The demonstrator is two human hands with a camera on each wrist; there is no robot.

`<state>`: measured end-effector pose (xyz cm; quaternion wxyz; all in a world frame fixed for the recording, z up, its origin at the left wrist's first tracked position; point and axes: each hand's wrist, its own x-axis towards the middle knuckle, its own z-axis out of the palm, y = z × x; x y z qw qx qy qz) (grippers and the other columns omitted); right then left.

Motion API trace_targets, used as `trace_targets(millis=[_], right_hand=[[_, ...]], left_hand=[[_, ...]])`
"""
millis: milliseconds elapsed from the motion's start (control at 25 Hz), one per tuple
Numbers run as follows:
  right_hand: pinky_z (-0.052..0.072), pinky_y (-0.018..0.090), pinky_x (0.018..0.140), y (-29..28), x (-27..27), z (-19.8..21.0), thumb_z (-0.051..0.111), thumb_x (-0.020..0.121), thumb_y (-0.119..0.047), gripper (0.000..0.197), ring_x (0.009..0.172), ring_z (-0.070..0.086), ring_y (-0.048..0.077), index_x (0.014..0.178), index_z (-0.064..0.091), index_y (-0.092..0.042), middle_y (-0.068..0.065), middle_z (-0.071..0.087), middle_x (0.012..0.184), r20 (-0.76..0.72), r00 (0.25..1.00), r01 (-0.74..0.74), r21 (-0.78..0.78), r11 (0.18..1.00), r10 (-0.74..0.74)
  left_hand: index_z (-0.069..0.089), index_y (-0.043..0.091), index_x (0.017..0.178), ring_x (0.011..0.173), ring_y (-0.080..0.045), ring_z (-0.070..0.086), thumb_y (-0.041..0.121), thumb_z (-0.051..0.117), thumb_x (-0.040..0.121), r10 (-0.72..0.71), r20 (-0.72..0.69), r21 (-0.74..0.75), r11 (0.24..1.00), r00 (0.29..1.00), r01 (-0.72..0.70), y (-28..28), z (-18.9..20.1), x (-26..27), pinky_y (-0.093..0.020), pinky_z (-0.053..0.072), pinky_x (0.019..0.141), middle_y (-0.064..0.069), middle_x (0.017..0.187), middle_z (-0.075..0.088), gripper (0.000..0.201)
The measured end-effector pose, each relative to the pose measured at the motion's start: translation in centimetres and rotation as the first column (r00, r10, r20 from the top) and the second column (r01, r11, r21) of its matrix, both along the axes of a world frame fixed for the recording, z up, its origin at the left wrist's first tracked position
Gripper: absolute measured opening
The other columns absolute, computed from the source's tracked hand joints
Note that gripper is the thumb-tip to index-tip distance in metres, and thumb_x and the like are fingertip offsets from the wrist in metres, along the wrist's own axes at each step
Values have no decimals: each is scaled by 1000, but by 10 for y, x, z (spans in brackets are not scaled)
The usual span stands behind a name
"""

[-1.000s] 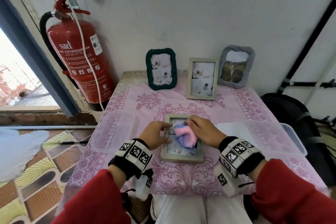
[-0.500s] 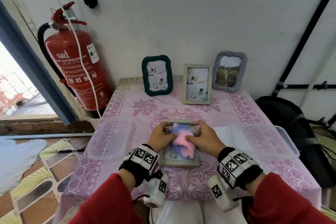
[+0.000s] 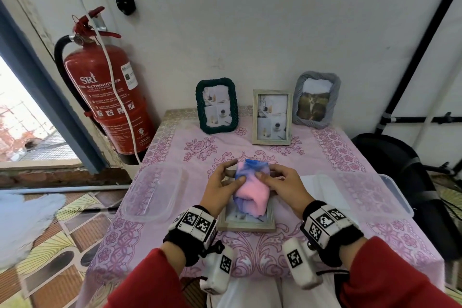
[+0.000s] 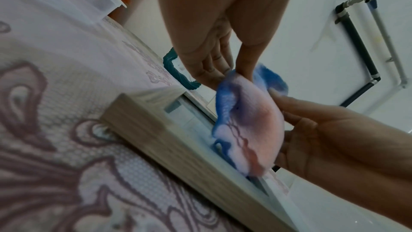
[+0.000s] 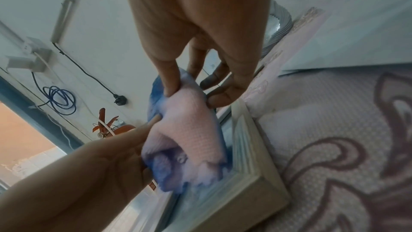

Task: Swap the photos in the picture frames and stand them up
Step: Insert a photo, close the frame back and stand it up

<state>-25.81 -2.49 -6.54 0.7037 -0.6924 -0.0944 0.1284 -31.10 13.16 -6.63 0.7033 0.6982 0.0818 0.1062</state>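
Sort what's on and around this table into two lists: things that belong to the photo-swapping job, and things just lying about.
Job:
flat wooden frame
pink-blue cloth, pinched by left hand and right hand
green frame
standing wooden frame
grey frame

Lying about:
fire extinguisher
clear lid
clear container
wall plug

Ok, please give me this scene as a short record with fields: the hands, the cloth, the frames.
left hand: pinches cloth
right hand: pinches cloth
cloth: pink and blue, over flat frame
flat frame: wooden, lying face up on tablecloth
standing frames: green frame, wooden frame, grey frame
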Motion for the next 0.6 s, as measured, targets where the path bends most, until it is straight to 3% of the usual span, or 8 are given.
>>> trace_targets(millis=[160,280,400,480,600], right_hand=[[52,23,53,3,-1,6,58,90,-12,21,70,60,17,104,62,3,9,63,82,-55,998,-32,49,998,34],[51,22,51,3,0,6,58,90,-13,23,71,60,17,106,60,2,11,62,85,-31,999,-13,22,1000,14],[44,24,50,2,4,2,60,90,-21,23,65,55,17,108,56,-7,9,58,83,-43,998,51,-25,998,-52],[39,25,52,1,8,-4,57,92,-20,23,63,50,17,109,56,-6,8,57,82,-91,992,88,-30,996,-90],[42,25,60,-2,14,-20,60,88,-14,30,76,53,21,116,54,-7,7,55,91,-38,989,131,-217,967,-142]], left_hand=[[54,0,112,83,-15,59,2,58,88,-26,-47,-140,990,999,19,-2,-3,0,-16,53,70,-8,92,62,25],[50,0,116,86,-17,63,-3,58,86,-94,-36,-195,977,995,86,-1,-4,-2,-20,55,74,-13,98,65,31],[43,5,126,85,-17,63,-6,59,84,-67,-24,-129,990,997,64,3,-6,-5,-22,56,74,-17,101,65,46],[39,13,130,82,-16,63,-4,59,85,-57,-12,-79,995,998,56,8,-7,-9,-22,55,72,-15,95,65,52],[43,18,127,82,-20,60,-3,55,88,-43,23,-1,999,999,43,17,-5,-14,-28,50,76,-18,98,65,46]])
